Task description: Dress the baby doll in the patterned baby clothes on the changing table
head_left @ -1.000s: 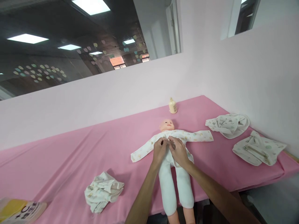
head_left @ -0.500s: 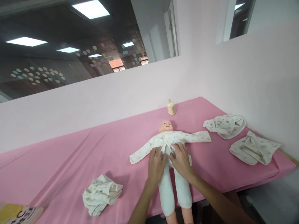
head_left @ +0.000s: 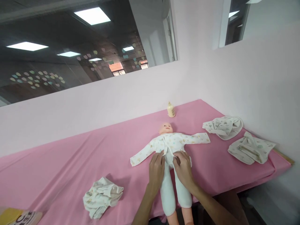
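A baby doll [head_left: 166, 127] lies face up on the pink table cover [head_left: 70, 162], its head toward the wall and its legs over the near edge. It wears a white printed shirt [head_left: 173, 142] with the sleeves spread out. My left hand [head_left: 156, 170] rests on the shirt's lower left hem at the doll's waist, fingers curled onto the cloth. My right hand [head_left: 184, 168] pinches the lower right hem beside it. Both hands sit close together above the doll's white legs [head_left: 167, 193].
A crumpled white garment [head_left: 102, 195] lies near the front left. Two more folded printed garments [head_left: 223, 126] [head_left: 249, 151] lie at the right by the wall. A small cream bottle [head_left: 171, 110] stands behind the doll. A yellow pack [head_left: 14, 216] shows at the bottom left corner.
Both hands have slid down from the doll's chest to the shirt's lower hem at the waist. The doll and the other garments have not moved.
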